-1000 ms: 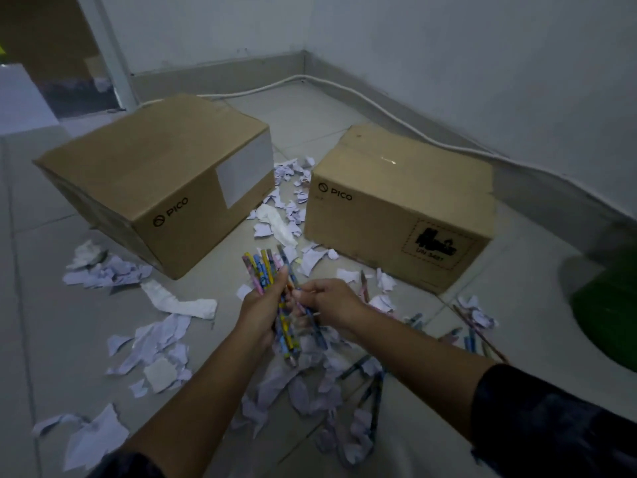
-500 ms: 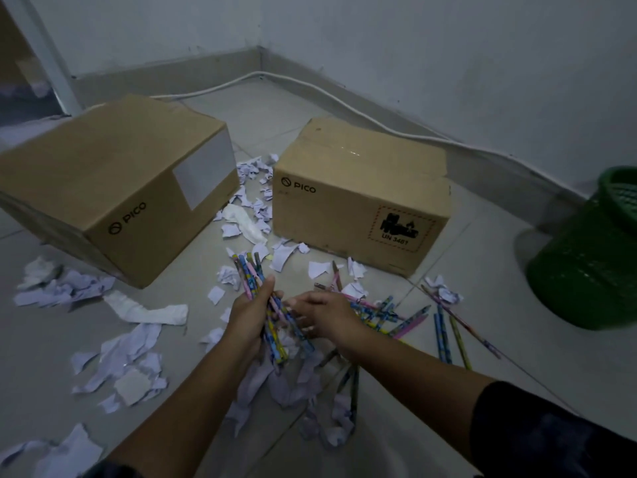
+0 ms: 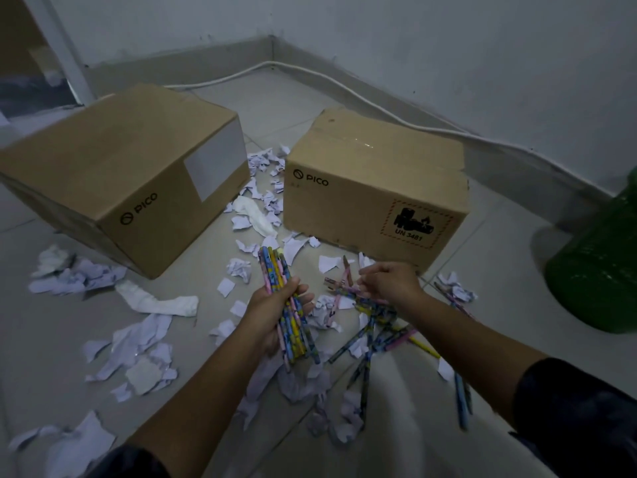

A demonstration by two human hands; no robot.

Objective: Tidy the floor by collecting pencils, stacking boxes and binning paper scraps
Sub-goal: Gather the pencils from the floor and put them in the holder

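While left hand [image 3: 272, 313] grips bundle [image 3: 287, 308], loose pencils [image 3: 375, 326] lie under right hand [image 3: 389, 282].

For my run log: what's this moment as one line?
left hand: grips pencil bundle | right hand: over loose pencils | boxes unstacked

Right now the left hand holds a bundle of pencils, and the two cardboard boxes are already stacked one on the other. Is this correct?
Not quite. The left hand does hold the bundle of pencils, but the head view shows the two boxes unstacked: the larger box and the smaller box stand side by side on the floor, paper scraps between them.
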